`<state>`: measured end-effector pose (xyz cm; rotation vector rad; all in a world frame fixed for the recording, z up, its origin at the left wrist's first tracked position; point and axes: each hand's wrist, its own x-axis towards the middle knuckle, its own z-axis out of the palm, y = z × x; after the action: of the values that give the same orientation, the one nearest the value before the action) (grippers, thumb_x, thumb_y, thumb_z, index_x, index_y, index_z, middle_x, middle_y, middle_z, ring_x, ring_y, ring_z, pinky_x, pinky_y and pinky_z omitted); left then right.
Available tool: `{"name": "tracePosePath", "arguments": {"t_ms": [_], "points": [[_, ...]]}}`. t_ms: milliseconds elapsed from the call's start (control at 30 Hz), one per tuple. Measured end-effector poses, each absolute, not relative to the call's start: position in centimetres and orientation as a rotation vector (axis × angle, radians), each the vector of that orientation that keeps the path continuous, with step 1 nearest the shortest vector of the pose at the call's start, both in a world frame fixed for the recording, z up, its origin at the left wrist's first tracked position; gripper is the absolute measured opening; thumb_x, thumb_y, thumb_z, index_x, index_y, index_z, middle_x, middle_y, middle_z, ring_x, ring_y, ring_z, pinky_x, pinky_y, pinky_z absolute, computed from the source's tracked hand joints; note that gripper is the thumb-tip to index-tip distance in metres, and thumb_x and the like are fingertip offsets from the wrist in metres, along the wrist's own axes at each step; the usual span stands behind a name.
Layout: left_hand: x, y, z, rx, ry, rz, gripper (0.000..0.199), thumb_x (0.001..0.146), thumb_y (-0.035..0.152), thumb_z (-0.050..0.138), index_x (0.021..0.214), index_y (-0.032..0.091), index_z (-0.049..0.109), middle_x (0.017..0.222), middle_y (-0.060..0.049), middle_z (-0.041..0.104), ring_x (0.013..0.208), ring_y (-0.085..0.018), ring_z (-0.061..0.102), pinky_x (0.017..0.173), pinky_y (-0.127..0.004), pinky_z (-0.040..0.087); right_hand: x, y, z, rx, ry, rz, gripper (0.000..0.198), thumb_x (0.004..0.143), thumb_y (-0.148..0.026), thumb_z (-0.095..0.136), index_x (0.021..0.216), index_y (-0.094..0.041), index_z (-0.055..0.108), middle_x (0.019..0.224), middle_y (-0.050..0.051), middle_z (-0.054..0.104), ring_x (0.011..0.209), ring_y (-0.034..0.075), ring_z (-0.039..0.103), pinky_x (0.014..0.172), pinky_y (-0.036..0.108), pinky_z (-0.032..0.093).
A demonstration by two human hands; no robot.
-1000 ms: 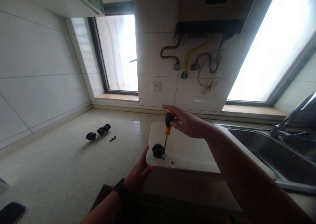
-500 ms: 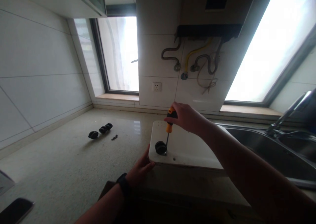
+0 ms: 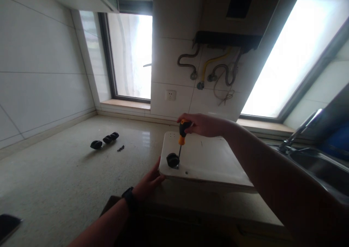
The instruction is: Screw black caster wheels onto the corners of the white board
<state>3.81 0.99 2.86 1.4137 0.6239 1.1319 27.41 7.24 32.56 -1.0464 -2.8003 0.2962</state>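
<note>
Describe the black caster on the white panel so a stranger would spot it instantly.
On the pale speckled countertop lies a rounded-corner white panel. At its near left corner sits the round black caster, beside an orange-and-black screwdriver. Unlike the black casters farther left, it sits on the panel.

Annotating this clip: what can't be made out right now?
All head view:
Screwdriver: tip too small to tell what it touches.
Left hand: some fingers hidden by the white board.
Small dark pieces: too small to identify.
Flat dark object: cut off by the picture's left edge.
</note>
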Motion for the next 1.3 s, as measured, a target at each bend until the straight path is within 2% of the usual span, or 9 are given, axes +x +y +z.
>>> {"name": "tracePosePath", "arguments": {"t_ms": [100,267,433,600,700,833,967,1133,1300], "points": [[3.8,0.9,2.8,1.404,0.633,1.139,0.083,0.094,0.041,0.066,0.161,0.030,0.017,0.164,-0.009,0.034,0.150,-0.032,0.032,0.124,-0.057,0.023,26.6,6.7,32.3,-1.168,-2.740,-0.031,0.032,0.088,-0.045,0.065,0.108,-0.020,0.063,0.088,0.005,0.072,0.074,0.017,0.063,0.065,0.029,0.041],[4.1,0.3,4.0,1.406,0.670,1.119,0.084,0.095,0.042,0.065,0.161,0.033,0.015,0.164,-0.007,0.035,0.151,-0.033,0.030,0.124,-0.059,0.021,24.9,5.9,31.4,-1.413,-2.536,-0.362,0.053,0.086,-0.069,0.054,0.082,-0.017,0.065,0.075,0.014,0.066,0.073,0.029,0.062,0.063,0.036,0.034],[4.2,0.3,4.4,1.416,0.684,1.114,0.083,0.095,0.045,0.064,0.161,0.033,0.016,0.163,-0.007,0.036,0.151,-0.034,0.032,0.125,-0.060,0.020,25.4,5.9,31.6,-1.445,-2.573,-0.299,0.043,0.092,-0.056,0.050,0.106,-0.018,0.062,0.093,0.015,0.072,0.078,0.028,0.064,0.065,0.037,0.039],[3.9,0.7,3.2,1.463,0.697,1.147,0.081,0.096,0.044,0.063,0.161,0.031,0.017,0.165,-0.007,0.032,0.152,-0.032,0.030,0.125,-0.056,0.021,27.0,6.2,31.9,-1.052,-2.778,0.379,0.038,0.094,-0.029,0.049,0.132,-0.024,0.048,0.121,0.009,0.068,0.087,0.017,0.063,0.071,0.029,0.046],[3.8,0.8,2.9,1.461,0.715,1.128,0.082,0.096,0.044,0.062,0.162,0.029,0.015,0.166,-0.008,0.031,0.152,-0.032,0.028,0.125,-0.056,0.019,27.2,6.2,31.7,-1.000,-2.693,0.426,0.030,0.093,-0.032,0.055,0.121,-0.021,0.055,0.106,0.006,0.070,0.084,0.017,0.061,0.072,0.029,0.044],[3.9,0.8,3.1,1.494,0.744,1.136,0.084,0.095,0.044,0.063,0.162,0.028,0.016,0.167,-0.008,0.025,0.154,-0.033,0.020,0.127,-0.055,0.013,26.6,6.1,30.4,-1.212,-2.504,0.034,0.033,0.088,-0.052,0.065,0.097,-0.020,0.060,0.075,0.002,0.065,0.064,0.015,0.054,0.061,0.029,0.035],[4.0,0.7,3.3,1.493,0.755,1.130,0.082,0.095,0.043,0.064,0.162,0.028,0.018,0.167,-0.008,0.025,0.154,-0.034,0.020,0.127,-0.055,0.013,26.1,6.3,28.8,-1.356,-2.281,-0.216,0.042,0.090,-0.060,0.055,0.085,-0.019,0.060,0.067,0.004,0.059,0.059,0.017,0.049,0.060,0.032,0.031],[4.0,1.0,2.7,1.485,0.694,1.144,0.084,0.095,0.044,0.064,0.162,0.030,0.015,0.167,-0.007,0.024,0.154,-0.034,0.022,0.127,-0.055,0.014,26.9,7.3,28.2,-1.290,-2.291,-0.093,0.044,0.093,-0.056,0.051,0.105,-0.016,0.064,0.094,0.015,0.069,0.082,0.027,0.060,0.073,0.040,0.042],[3.8,1.1,2.4,1.518,0.740,1.140,0.085,0.096,0.045,0.063,0.162,0.029,0.013,0.168,-0.009,0.023,0.155,-0.033,0.020,0.127,-0.054,0.012,28.3,8.5,28.1,-0.880,-2.496,0.403,0.051,0.096,-0.029,0.043,0.146,-0.023,0.042,0.142,0.011,0.058,0.109,0.018,0.064,0.087,0.033,0.053]]}}
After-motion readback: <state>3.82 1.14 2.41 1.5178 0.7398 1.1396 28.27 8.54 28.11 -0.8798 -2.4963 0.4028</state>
